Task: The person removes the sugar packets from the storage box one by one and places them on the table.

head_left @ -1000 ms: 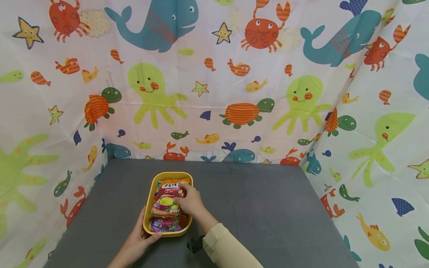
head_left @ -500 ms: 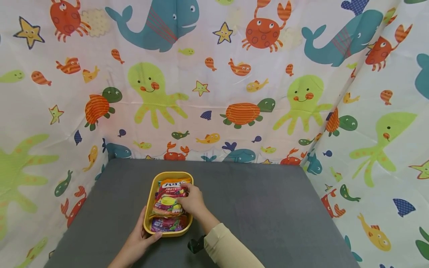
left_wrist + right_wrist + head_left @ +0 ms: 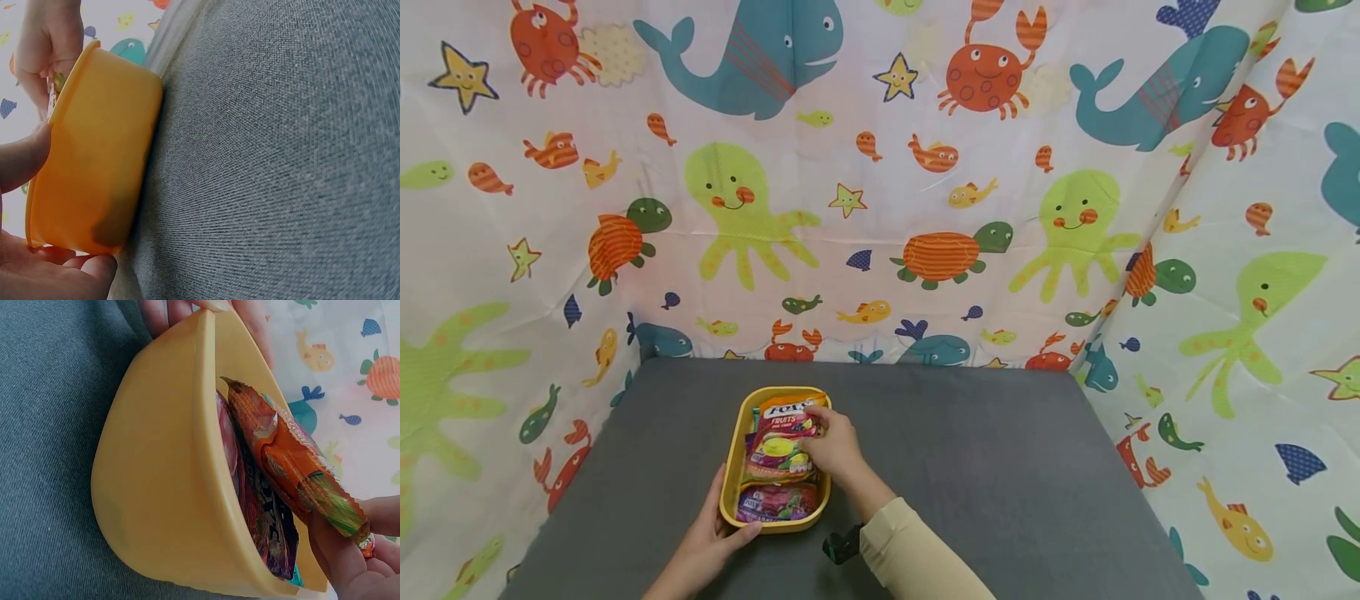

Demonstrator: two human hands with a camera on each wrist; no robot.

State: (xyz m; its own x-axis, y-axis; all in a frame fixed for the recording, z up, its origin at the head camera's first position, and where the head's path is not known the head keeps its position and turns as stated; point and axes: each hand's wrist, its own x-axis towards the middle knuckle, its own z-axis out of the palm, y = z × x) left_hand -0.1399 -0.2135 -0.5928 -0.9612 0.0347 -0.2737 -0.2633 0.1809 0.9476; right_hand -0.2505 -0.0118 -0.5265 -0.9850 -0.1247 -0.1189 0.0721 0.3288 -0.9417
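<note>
A yellow plastic tub [image 3: 727, 493] stands on the grey cloth, with several candy bags inside. My left hand [image 3: 709, 533] grips its near-left side, the thumb at the rim and the fingers along the outer wall [image 3: 103, 156]. Pinched at its right edge by my right hand [image 3: 838, 450] is an orange and red candy bag [image 3: 782, 446] printed "FOX'S FRUITS". In the right wrist view this candy bag [image 3: 287, 462] tilts up out of the tub, its lower end still within the rim. Below it lies a purple candy bag [image 3: 269, 519], partly hidden.
The grey cloth surface [image 3: 970, 475] reaches back to a white curtain [image 3: 880, 233] printed with sea animals, which also hangs at both sides. A small dark object [image 3: 842, 546] shows beside the right sleeve [image 3: 917, 546].
My right hand has shifted slightly right with the orange candy bag, whose top edge now stands higher, near the tub's far rim. My left hand and the tub have stayed in place.
</note>
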